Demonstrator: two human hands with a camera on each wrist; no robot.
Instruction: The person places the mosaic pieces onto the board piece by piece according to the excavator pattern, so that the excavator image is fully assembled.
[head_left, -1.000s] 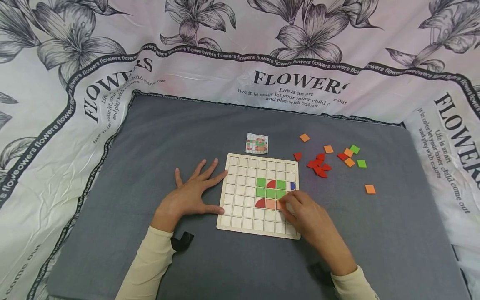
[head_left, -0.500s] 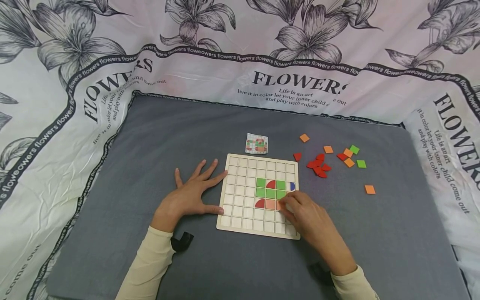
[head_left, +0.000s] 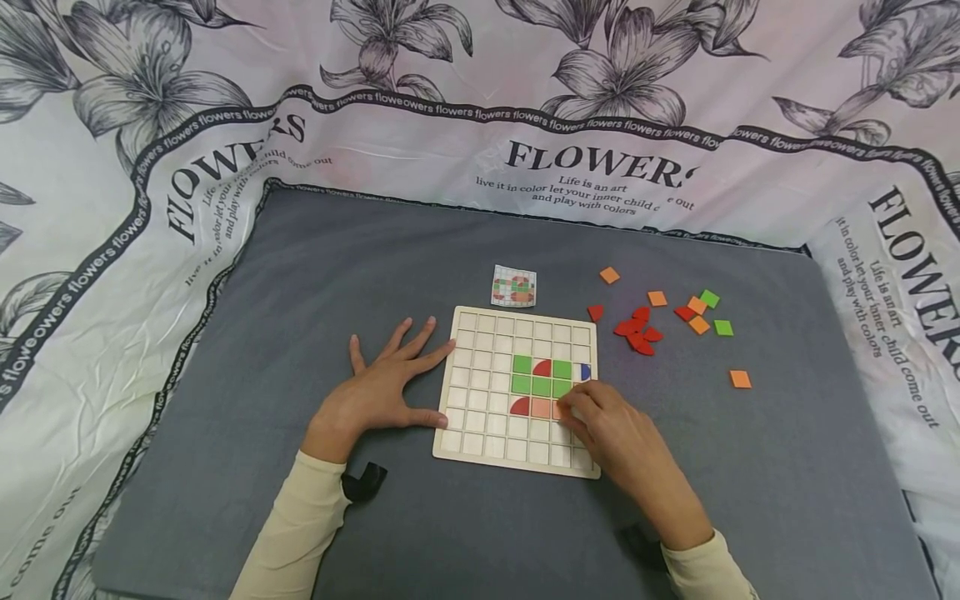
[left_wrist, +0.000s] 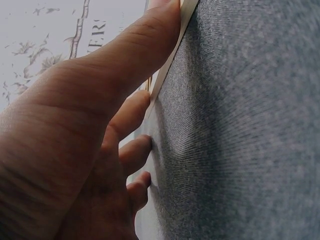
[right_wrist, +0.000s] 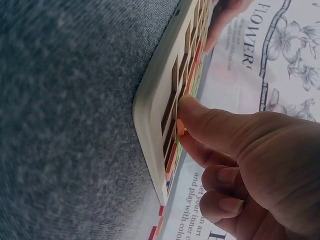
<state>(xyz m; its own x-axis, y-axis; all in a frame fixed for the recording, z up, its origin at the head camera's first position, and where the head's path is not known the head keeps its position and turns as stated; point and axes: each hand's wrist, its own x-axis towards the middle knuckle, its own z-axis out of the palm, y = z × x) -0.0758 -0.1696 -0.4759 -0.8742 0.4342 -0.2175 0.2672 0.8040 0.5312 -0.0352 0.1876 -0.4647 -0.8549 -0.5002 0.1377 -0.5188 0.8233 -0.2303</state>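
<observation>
A wooden grid board (head_left: 476,421) lies on the grey table. Set in its cells are several green square tiles (head_left: 542,386), red quarter-round tiles (head_left: 519,407), a pinkish orange tile (head_left: 540,408) and a blue piece (head_left: 586,372) near the right edge. My right hand (head_left: 622,437) pinches an orange square tile (right_wrist: 181,127) between thumb and index finger, right at a cell beside the pinkish orange one. Part of the board's right side is hidden under this hand. My left hand (head_left: 371,396) lies with fingers spread, its thumb and index fingertip touching the board's left edge.
A small printed pattern card (head_left: 513,287) lies behind the board. To the right are scattered loose red tiles (head_left: 636,327), orange tiles (head_left: 740,379) and green tiles (head_left: 723,327). A white flower-print cloth (head_left: 420,154) surrounds the table's back and sides.
</observation>
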